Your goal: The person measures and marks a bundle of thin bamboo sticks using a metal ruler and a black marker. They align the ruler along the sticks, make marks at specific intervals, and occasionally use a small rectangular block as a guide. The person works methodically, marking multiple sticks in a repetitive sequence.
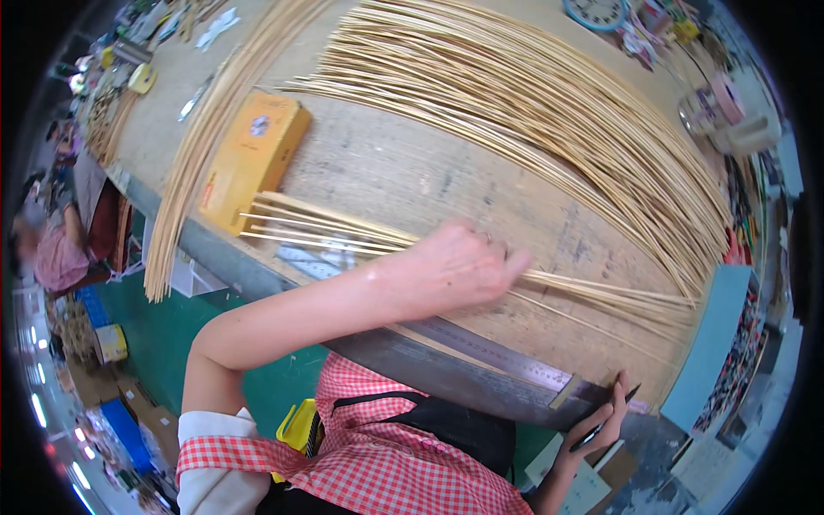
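My left hand (pixel 459 264), reaching across the bench, is closed on a small bundle of thin wooden sticks (pixel 343 230). The sticks stick out on both sides of it, and their right ends are blurred. My right hand (pixel 603 423) is at the bench's front edge with a slim black pen-like tool (pixel 585 439) in its fingers; I cannot make out its exact kind. Beside that hand, a metal ruler (pixel 498 352) lies along the edge with a dark block (pixel 579 399) at its right end. The bundle's left ends lie by a yellow box (pixel 249 159).
A wide spread of long sticks (pixel 515 112) covers the far side of the bench. Another long bundle (pixel 202 154) overhangs the left front edge. At right stands a light-blue box (pixel 708 348) beside a plastic jug (pixel 751 130). A person (pixel 64 249) sits at far left.
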`<state>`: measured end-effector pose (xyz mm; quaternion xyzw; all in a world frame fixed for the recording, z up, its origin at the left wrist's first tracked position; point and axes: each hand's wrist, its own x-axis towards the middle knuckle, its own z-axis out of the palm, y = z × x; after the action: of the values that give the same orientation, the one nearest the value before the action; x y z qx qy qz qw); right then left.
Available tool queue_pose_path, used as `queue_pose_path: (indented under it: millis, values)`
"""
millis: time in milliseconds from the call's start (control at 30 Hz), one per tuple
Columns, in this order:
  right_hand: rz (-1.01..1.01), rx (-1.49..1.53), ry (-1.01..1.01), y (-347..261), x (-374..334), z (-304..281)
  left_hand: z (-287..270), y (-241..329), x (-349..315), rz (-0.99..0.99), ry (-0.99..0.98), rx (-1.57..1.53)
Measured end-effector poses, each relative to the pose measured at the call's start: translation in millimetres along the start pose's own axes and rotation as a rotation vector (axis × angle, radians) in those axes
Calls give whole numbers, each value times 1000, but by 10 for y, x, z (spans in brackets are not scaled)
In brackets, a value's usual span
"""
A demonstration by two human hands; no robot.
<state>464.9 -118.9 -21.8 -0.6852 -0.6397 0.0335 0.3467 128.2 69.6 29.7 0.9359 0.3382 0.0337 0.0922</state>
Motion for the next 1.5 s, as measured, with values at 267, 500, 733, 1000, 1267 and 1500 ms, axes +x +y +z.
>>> queue_pose_path:
  millis: [267,500,733,1000,1267,1500]
  values:
    - [15,-22,-62,-95,-15,-62,-624,4,-661,-124,257,-5]
    - [10,-63,-6,129,-146,-13,-852,-368,-1910,-826,623,416]
    - [-32,-94,43,-56,123,15,-385,-1988,-3661,-1316,642,317]
    - [-67,-62,126,7,92,-3,173,-2957,-4128,-1119,422,384]
    - [-93,77,14,-654,391,132,-411,-412,-1835,-819,838,-79]
    - [-309,168,-91,-1778,1146,843,-125,796,-581,-373,405,-690]
